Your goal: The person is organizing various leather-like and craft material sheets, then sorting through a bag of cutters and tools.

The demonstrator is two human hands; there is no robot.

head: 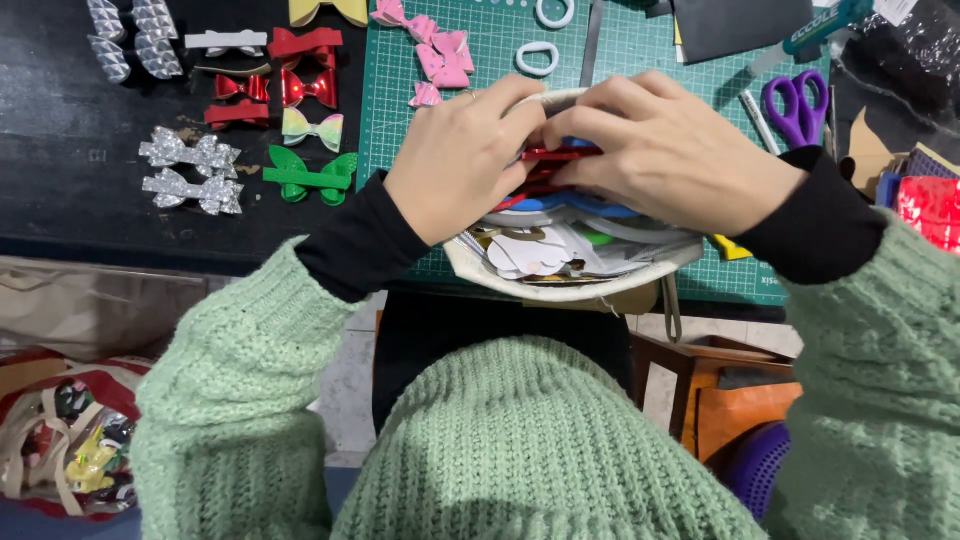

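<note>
Scene evenly and fairly brightly lit from overhead; light is soft, no hard-edged shadows are cast. A faint shadow is seen beneath the hands (560, 150) on the green cutting mat (640, 60). Small glints are thrown off the silver glitter bows (190, 170), and a strong specular sheen is noted on the red foil sheet (930, 205) at the right edge. The black surface (60, 130) is rendered dull, with a slight grey sheen. Focus is sharp at centre; the green knitted sleeves (240, 400) near the lens are slightly softened. Lower corners are dimmer. Mild wide-angle bending is seen at the edges.
</note>
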